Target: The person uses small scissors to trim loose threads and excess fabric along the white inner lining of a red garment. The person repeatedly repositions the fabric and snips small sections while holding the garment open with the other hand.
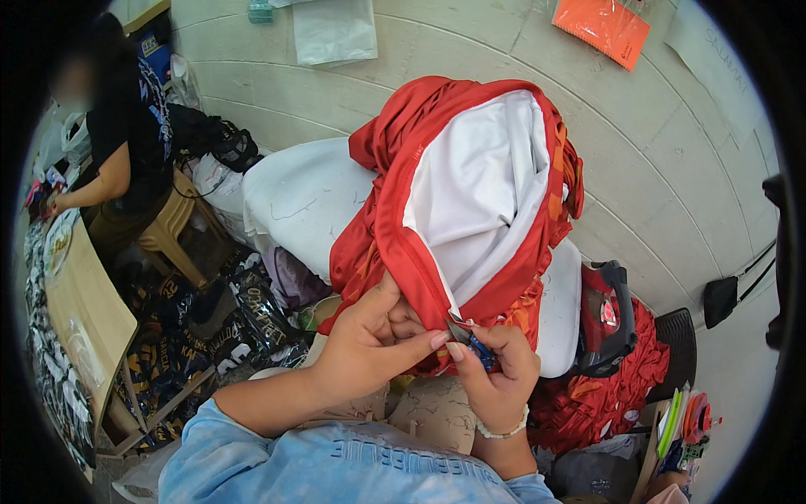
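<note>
A red garment (409, 252) with a white inner side (472, 170) lies bunched on a white padded board (302, 195) in front of me. My left hand (384, 327) pinches its red hem near the lower corner. Close against it, my right hand (497, 365) holds a small blue-handled cutting tool (478, 349), whose pointed metal blades touch the hem's edge. The fingers hide most of the tool, so its exact kind cannot be told.
An iron (607, 321) stands at the board's right end, above a heap of red garments (585, 409). At left a person (119, 145) sits on a plastic chair (167, 233) by a wooden table (88, 296). Packed dark garments (170, 353) cover the floor. A tiled wall (252, 75) rises behind.
</note>
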The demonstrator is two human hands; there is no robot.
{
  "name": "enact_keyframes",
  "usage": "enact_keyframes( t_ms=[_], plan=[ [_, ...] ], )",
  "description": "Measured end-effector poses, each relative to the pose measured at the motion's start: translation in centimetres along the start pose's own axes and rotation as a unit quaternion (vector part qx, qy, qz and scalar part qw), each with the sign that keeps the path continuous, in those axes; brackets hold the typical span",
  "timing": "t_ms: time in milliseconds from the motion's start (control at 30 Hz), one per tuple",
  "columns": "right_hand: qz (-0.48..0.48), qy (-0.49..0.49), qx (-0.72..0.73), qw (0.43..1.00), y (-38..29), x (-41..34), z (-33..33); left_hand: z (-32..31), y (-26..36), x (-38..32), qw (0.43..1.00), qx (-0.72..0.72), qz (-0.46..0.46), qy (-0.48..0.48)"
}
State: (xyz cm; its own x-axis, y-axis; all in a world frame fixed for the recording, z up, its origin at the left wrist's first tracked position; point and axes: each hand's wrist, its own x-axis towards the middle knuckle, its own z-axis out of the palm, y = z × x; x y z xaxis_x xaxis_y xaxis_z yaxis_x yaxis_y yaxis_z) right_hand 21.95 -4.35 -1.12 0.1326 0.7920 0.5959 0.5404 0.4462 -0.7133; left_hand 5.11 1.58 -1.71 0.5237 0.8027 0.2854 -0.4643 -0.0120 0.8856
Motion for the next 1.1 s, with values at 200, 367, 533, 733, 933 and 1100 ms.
enact_keyframes(
  t_ms=[200, 367, 533, 733, 933, 1100],
  plan=[
    [0.03, 0.009, 0.04, 0.999, 0.0, -0.1, 0.2, 0.1, -0.1, 0.1, 1.0, -0.006, 0.022, 0.016],
    [0.117, -0.035, 0.14, 0.983, 0.4, -0.8, 0.7, 0.3, -0.3, 0.5, 0.998, -0.049, 0.034, 0.031],
    [0.133, -0.058, 0.121, 0.982, 0.9, -0.9, 0.0, -0.2, -0.2, 1.5, 0.986, -0.116, 0.06, 0.104],
    [0.091, 0.004, 0.157, 0.983, 0.6, -0.9, 0.2, -0.4, 0.3, 1.3, 0.986, -0.145, 0.017, 0.077],
    [0.037, -0.005, 0.079, 0.996, 1.4, -0.9, 0.1, -0.2, 0.6, 1.4, 0.985, -0.152, 0.013, 0.075],
    [0.005, 0.0, 0.048, 0.999, 1.3, -0.7, 0.2, -0.1, 0.5, 1.3, 0.986, -0.15, 0.004, 0.067]
  ],
)
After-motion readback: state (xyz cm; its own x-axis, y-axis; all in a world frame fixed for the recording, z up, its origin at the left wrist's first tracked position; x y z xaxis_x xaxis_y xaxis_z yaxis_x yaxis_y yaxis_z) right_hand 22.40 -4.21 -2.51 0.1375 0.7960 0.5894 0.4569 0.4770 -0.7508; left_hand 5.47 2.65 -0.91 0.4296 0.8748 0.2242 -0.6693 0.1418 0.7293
